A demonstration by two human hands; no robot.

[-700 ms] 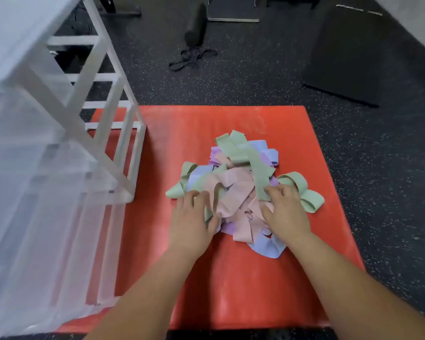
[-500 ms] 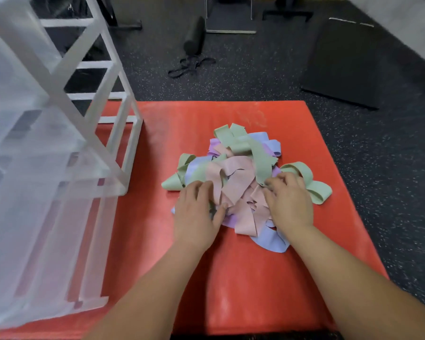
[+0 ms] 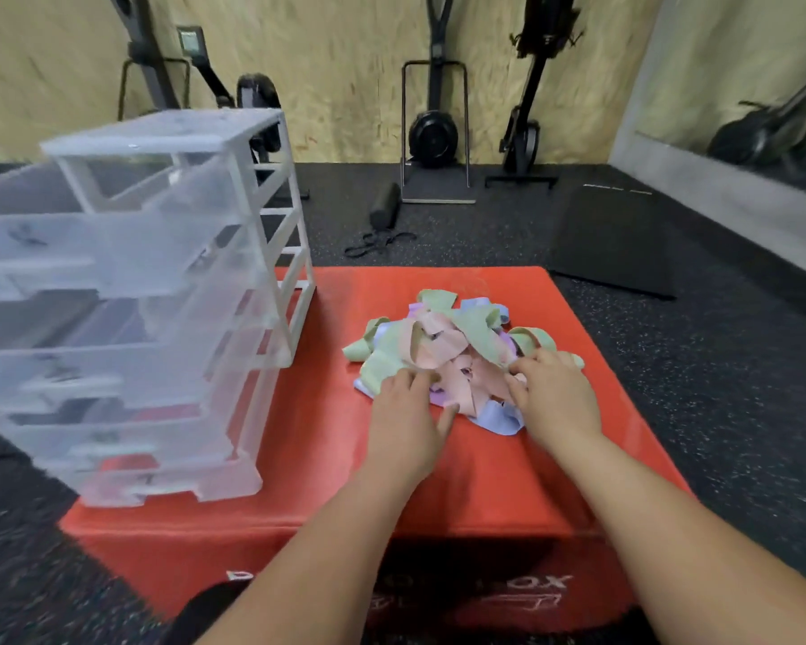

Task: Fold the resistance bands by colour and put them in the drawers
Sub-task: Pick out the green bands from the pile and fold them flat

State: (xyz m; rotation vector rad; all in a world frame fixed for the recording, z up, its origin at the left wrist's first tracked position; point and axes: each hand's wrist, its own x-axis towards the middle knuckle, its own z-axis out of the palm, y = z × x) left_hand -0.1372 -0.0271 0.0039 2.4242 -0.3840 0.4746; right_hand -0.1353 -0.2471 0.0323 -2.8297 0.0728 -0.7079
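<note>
Head view: left hand [image 3: 406, 412] flat, fingers spread; right hand [image 3: 554, 393] seemingly pinching one pile of bands [image 3: 457, 342]; one drawer unit [image 3: 168, 253].

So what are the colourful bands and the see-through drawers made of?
The bands look like thin, matte, stretchy rubber or latex: they lie limp in soft loops and folds, with no shine. Fabric cannot be ruled out. The drawers look like stiff, frosted, see-through plastic: you can dimly see through the walls, and the edges are straight and moulded.
</note>
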